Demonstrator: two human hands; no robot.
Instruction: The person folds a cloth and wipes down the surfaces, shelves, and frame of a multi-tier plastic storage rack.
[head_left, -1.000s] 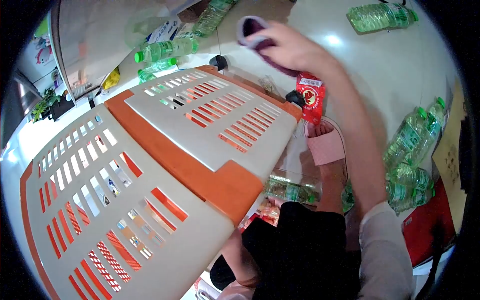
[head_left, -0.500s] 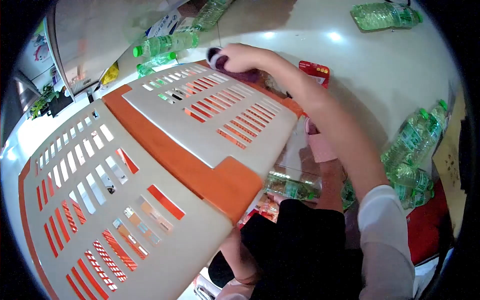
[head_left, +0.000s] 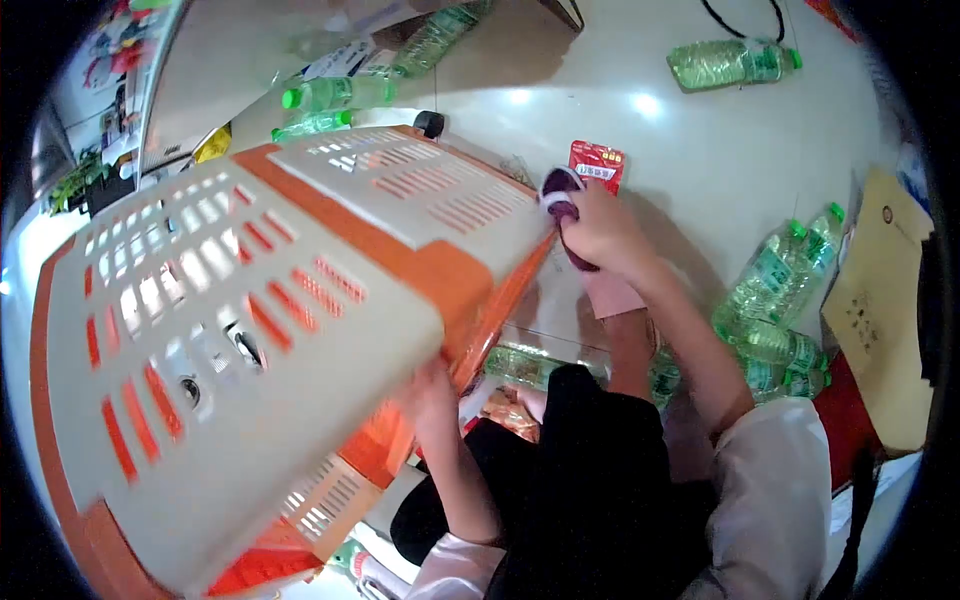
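A large white and orange slatted plastic piece point(head_left: 330, 300), like a storage unit or crate, fills the left half of the view, tilted. At its lower right edge is my left hand point(head_left: 430, 395), its fingers wrapped round the rim and partly hidden. My right hand point(head_left: 600, 225) grips a dark purple cloth point(head_left: 562, 190) with a pale edge, close to the far right corner of the plastic piece. Just behind that hand a red packet point(head_left: 598, 160) lies on the floor.
Plastic bottles with green caps lie on the floor at the right point(head_left: 780, 275), top right point(head_left: 730, 65) and back left point(head_left: 340, 93). A brown cardboard sheet point(head_left: 885, 310) leans at the right. My foot in a pink slipper point(head_left: 612, 296) is beside the plastic piece.
My right hand moved with the cloth from the top edge of the plastic piece to its right corner. The plastic piece has tilted, showing orange parts beneath, and my left hand rose with it.
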